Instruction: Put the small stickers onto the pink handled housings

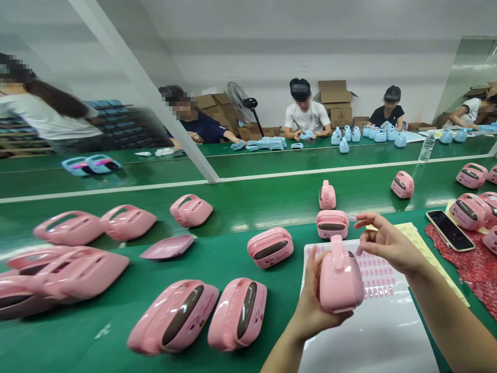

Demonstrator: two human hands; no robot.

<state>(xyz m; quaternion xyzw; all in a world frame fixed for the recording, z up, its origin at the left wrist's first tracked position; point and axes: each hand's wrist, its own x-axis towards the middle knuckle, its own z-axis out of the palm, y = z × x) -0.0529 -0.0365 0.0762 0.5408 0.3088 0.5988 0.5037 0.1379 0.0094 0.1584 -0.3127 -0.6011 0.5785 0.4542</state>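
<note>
My left hand [313, 305] is wrapped round a glossy pink plastic casing [341, 282] with a loop handle on top, holding it up over a white sheet with its side turned to me. Just right of the casing is my right hand [382, 242], its thumb and index finger apart. Pale tips show at those two fingers; whether they are nails or small stickers I cannot tell. Beneath lies the sticker sheet [368, 336], with rows of small pink oval stickers [376, 277]. Behind the held casing stands another pink casing [332, 224] with a dark oval window.
Several pink casings [237, 313] stand on the green table [116, 331]. A flat pink part [167, 247] lies further left. At right are a phone [450, 230], red wrapping [469, 264] and a yellow sheet [438, 264]. Co-workers [308, 116] sit opposite with blue casings [344, 145].
</note>
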